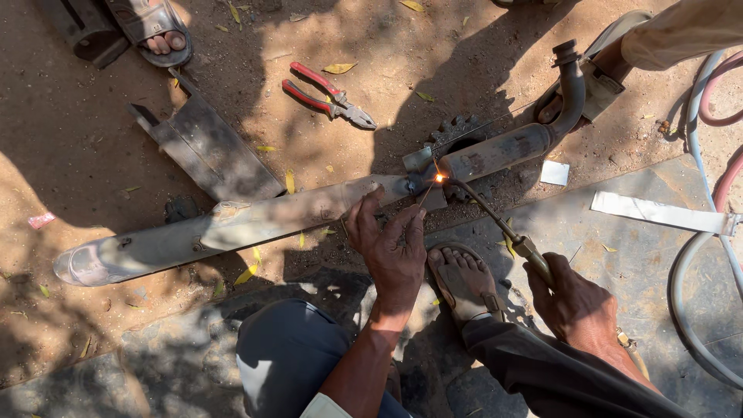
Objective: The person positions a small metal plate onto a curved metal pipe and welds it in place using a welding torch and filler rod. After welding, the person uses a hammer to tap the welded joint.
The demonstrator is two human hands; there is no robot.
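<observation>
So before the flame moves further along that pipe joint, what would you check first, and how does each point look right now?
1. Flame on the joint: the torch tip glows at the seam of the long exhaust pipe. Ok.
2. Torch grip: right hand wraps the handle. Ok.
3. Rod hand: left hand sits close to the flame, bare. Not ok.
4. Foot: sandalled foot lies under the torch, toes bare. Not ok.
5. Hoses: loop on the ground clear of the flame. Ok.
6. Pipe steadiness: cannot tell.
</observation>
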